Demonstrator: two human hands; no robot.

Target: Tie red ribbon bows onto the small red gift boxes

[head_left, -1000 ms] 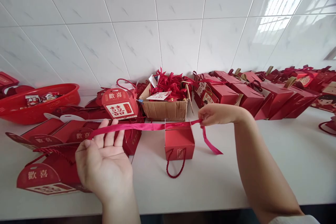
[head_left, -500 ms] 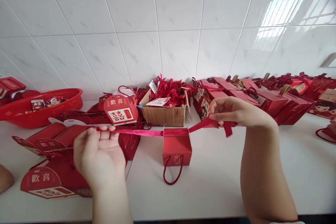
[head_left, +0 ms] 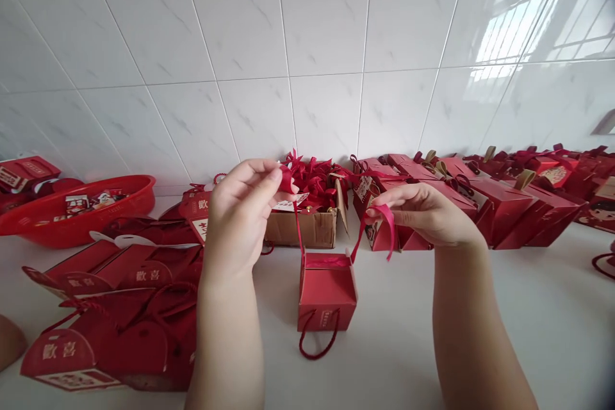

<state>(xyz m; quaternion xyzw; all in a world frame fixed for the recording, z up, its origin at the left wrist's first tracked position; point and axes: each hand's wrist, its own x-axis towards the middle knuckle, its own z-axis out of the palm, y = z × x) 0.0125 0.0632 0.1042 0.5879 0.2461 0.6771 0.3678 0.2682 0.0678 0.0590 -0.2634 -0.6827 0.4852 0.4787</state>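
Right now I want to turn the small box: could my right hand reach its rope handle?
Likely yes: the rope handle lies uncovered before the small box, though your right hand might first need to release the ribbon.

Carton (head_left: 302, 230) – part hidden behind left hand (head_left: 244, 218); red basin (head_left: 137, 208) – cut by left edge
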